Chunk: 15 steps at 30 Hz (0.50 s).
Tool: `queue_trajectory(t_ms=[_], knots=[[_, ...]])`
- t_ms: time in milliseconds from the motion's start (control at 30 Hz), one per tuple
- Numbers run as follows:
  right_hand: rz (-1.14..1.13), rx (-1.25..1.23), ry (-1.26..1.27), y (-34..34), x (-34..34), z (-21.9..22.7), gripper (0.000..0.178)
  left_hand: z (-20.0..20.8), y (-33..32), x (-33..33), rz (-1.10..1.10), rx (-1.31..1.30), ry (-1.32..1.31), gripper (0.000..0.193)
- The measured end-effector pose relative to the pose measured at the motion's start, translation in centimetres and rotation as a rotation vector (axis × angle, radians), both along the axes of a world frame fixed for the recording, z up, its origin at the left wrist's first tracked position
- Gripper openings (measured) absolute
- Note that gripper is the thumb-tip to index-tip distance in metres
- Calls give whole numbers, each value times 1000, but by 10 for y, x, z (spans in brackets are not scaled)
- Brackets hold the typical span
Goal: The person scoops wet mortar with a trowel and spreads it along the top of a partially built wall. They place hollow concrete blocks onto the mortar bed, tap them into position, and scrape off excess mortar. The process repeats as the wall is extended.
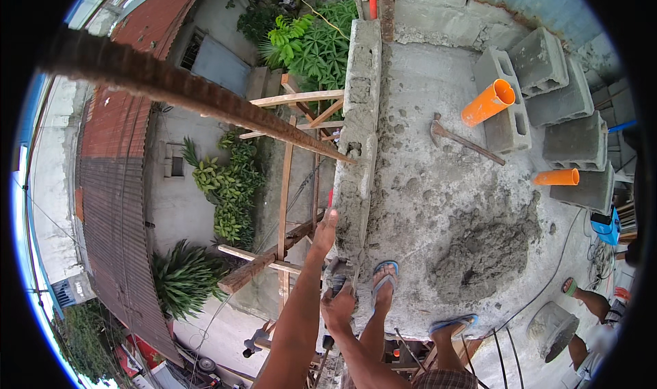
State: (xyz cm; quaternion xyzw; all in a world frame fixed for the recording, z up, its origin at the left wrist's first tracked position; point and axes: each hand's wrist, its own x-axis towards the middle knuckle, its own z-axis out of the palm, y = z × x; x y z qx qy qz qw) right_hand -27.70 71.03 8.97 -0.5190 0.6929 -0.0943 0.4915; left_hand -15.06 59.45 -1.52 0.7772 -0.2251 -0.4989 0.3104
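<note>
A narrow hollow-block wall (359, 125) runs away from me, its top rough with wet mortar. My left hand (324, 233) is at its outer side, closed, with a slim red piece (330, 198) just past the fingers; what it grips is mostly hidden. Nearer to me, my right hand (337, 308) is closed at the wall's near end. Under and beyond its fingers shows a dark grey object (335, 281) that I cannot make out. A tall rusty steel bar (226, 108) rises from the wall top and slants across the upper left.
Right of the wall, a mortar heap (479, 259) lies on the concrete floor by a wooden-handled hammer-like tool (472, 142). Beyond are orange pipes (489, 103) and several concrete blocks (578, 139). Timber scaffolding (284, 204) stands outside the wall above a drop. Another person's leg (590, 301) shows at right.
</note>
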Motion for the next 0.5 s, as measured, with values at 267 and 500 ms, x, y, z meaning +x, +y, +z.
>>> queue_trajectory(t_ms=[267, 500], knots=[[165, -169, 24, -4, -45, 8, 39, 0, 35, -9, 161, -178, 80, 67], [145, -51, 31, -32, -27, 42, 47, 23, 29, 6, 54, -77, 175, 64]])
